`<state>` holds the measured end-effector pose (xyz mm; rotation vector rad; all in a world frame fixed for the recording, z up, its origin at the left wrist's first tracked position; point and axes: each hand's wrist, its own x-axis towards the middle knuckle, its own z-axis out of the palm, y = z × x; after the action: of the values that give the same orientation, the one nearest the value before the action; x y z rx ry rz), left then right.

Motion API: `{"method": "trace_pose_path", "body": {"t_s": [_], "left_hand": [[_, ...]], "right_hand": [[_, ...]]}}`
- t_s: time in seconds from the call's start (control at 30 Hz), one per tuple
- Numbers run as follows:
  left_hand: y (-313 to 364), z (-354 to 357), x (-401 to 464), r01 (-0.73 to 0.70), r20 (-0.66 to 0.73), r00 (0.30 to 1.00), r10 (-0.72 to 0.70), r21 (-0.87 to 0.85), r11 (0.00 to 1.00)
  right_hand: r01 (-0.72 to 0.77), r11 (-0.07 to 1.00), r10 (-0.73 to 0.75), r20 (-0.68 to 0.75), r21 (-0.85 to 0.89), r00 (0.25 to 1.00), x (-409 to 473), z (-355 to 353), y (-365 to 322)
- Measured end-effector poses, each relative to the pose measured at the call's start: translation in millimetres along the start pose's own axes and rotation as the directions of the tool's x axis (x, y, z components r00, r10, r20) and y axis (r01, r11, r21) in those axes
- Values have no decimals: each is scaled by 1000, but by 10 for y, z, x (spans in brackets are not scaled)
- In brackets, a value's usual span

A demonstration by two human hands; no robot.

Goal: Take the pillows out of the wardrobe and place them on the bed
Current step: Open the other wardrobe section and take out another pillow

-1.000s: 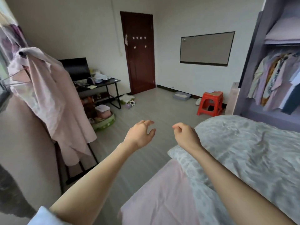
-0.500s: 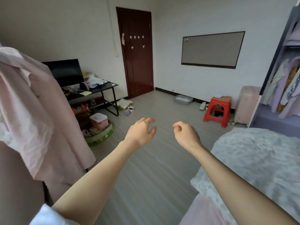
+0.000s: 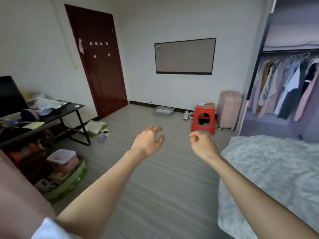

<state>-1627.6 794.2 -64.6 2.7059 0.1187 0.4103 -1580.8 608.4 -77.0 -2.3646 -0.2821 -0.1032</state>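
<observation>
Fingers on both our hands are loosely curled w/ nothing in them: left hand half-open, thumb apart from the rest; right hand more tucked, index and thumb nearly pinched, empty. Both hang over bare grey floor, well apart from any task item.

Wardrobe sits ahead and to the right, past the far end of the bed, so our right hand is nearer. Its door is open: rail of hanging clothes, and above it a shelf w/ a soft, pale lilac, folded-looking bulk. Prob. the pillows or bedding, can't tell for sure. It lies long side along the shelf, so likely a two-hand reach up. Bed cover looks crinkled, pale, mottled; no pillow on it yet.
</observation>
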Motion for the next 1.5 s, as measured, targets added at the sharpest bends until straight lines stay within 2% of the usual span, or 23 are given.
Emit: {"method": "trace_pose_path", "body": {"t_s": [0.23, 0.53, 0.87, 1.1, 1.27, 1.4, 1.5], "left_hand": [[27, 466, 1420, -156, 78, 984, 163, -87, 984], [541, 1037, 3685, -327, 46, 938, 343, -207, 922], [854, 1930, 5895, -402, 81, 898, 433, -249, 881], [1379, 2545, 7814, -515, 58, 816, 575, -381, 768], [2102, 2904, 9038, -589, 15, 744, 668, -457, 666], [2559, 3376, 9582, -623, 12, 682, 731, -514, 590], [2819, 3728, 10004, -647, 20, 636, 772, -531, 547]], "right_hand": [[-108, 993, 103, -111, -42, 988, 1096, 9, 243], [-165, 986, 152, -268, -24, 951, 3140, -436, 812], [-279, 960, 258, -335, -15, 906, 5179, -578, 1681], [-395, 919, 348, -430, -20, 833, 6872, -956, 2307], [-473, 881, 387, -529, -31, 756, 7804, -1506, 2733], [-535, 845, 427, -590, -9, 685, 8317, -1814, 3229], [-561, 827, 457, -595, 12, 661, 8716, -2010, 3583]]}}
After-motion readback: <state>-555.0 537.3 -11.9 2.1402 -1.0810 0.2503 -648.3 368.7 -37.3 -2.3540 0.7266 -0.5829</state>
